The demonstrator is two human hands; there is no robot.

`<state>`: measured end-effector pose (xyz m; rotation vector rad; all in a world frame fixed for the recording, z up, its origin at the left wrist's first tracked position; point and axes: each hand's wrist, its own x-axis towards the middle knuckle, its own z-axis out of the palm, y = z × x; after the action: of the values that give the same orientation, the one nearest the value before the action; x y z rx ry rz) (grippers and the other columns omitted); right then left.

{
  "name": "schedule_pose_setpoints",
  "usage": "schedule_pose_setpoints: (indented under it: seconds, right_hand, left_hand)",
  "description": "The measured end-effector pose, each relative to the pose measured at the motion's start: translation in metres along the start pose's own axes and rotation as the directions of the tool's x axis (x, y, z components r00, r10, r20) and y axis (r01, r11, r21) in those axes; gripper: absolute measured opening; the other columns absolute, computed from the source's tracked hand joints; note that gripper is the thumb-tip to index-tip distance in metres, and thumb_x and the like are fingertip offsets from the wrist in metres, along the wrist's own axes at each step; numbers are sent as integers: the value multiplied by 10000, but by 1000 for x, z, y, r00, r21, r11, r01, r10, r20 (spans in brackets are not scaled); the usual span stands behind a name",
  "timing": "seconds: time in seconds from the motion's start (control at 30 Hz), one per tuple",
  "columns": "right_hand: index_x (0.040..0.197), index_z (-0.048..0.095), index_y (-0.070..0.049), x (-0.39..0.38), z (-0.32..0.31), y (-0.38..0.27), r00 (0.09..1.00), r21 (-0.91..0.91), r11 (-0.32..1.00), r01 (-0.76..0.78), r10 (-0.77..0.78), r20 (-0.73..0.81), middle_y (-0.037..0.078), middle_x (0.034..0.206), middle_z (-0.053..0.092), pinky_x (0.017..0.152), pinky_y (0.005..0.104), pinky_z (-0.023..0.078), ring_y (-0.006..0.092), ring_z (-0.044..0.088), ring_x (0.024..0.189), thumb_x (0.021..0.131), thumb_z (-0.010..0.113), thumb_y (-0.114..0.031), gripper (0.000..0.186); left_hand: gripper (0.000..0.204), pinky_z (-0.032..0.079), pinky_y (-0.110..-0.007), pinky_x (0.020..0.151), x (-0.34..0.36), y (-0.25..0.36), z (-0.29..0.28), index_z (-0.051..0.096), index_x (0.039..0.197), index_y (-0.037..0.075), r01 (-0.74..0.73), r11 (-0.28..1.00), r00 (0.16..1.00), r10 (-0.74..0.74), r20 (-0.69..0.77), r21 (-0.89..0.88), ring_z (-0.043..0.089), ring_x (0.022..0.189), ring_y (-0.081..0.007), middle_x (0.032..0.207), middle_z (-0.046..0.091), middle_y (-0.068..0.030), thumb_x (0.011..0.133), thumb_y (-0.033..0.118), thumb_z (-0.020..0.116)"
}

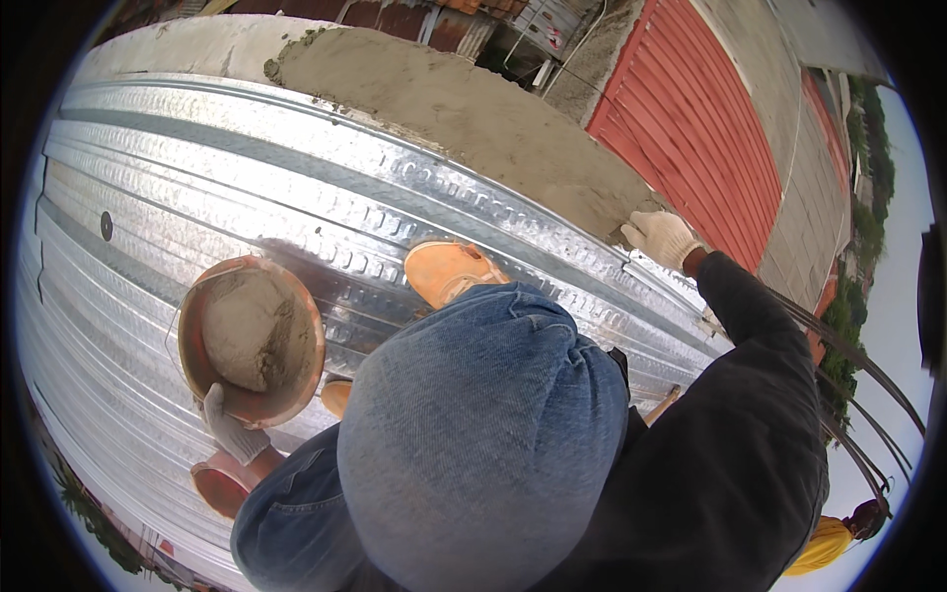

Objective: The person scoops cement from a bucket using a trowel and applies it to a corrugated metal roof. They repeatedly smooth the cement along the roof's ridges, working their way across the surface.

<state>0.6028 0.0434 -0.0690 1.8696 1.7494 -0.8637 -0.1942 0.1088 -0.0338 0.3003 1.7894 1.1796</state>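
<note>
My left hand [233, 430], in a pale knitted glove, is closed on the near rim of an orange-brown bucket [316, 335]. Grey mortar [249, 328] is heaped inside it. Far to the right, my right hand [659, 239], also gloved, reaches to the end of a wall top spread with wet mortar [464, 113]. Its fingers are bent and closed at the mortar's edge. What they hold, if anything, is hidden beneath the glove.
Ribbed shiny metal sheeting [197, 212] lies under my orange shoes [449, 271]. A smaller reddish container [219, 485] stands behind the bucket. Beyond the wall is a red corrugated roof [691, 109]. Dark cables [858, 360] run at right, near a person in yellow [821, 549].
</note>
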Motion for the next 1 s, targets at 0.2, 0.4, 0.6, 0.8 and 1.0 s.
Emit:
schedule_pose_setpoints:
  seconds: [0.2, 0.4, 0.6, 0.8, 1.0]
  right_hand:
    - [1025, 698, -16, -14, 33, 39, 1000, -10, 1000, -15, 15, 9, 250, 954, 766, 890, 577, 570, 467, 747, 998, 1134, 589, -439, 450]
    - [1064, 715, -20, -42, 47, 68, 994, -37, 996, -83, 85, 63, 245, 1038, 781, 911, 560, 585, 453, 758, 1027, 1138, 587, -448, 452]
    - [1087, 727, -14, -75, 44, 88, 979, -103, 983, -150, 162, 122, 250, 1039, 780, 912, 564, 585, 453, 761, 1023, 1143, 579, -434, 449]
    - [1018, 738, -17, -51, -4, 61, 994, 45, 995, -90, 92, -52, 257, 984, 765, 893, 576, 572, 477, 741, 995, 1129, 586, -426, 450]
    - [995, 758, -17, 6, -37, 29, 999, 27, 999, -41, 40, 24, 264, 926, 752, 883, 585, 568, 488, 736, 970, 1107, 588, -454, 483]
  left_hand:
    - [673, 518, -495, 1136, -5, 3, 4, 576, 1564, -3, -18, 999, 1000, 17, 5, 30, 655, 1268, -333, 1430, 648, -176, 983, 270, 778]
    - [669, 517, -495, 1136, -2, 2, 0, 576, 1560, -2, -22, 998, 1000, 22, 8, 58, 654, 1268, -333, 1429, 646, -177, 983, 271, 778]
    - [665, 517, -494, 1136, 5, -3, -5, 577, 1556, 0, -28, 997, 999, 27, 20, 74, 654, 1269, -334, 1427, 645, -178, 983, 271, 778]
    - [659, 518, -494, 1135, 8, -3, -17, 579, 1550, 1, -50, 994, 999, 49, 14, 93, 654, 1269, -335, 1425, 644, -180, 982, 269, 780]
    - [646, 523, -492, 1133, -8, 10, 14, 587, 1534, 0, -63, 994, 995, 56, 88, 86, 659, 1266, -337, 1416, 649, -183, 973, 252, 784]
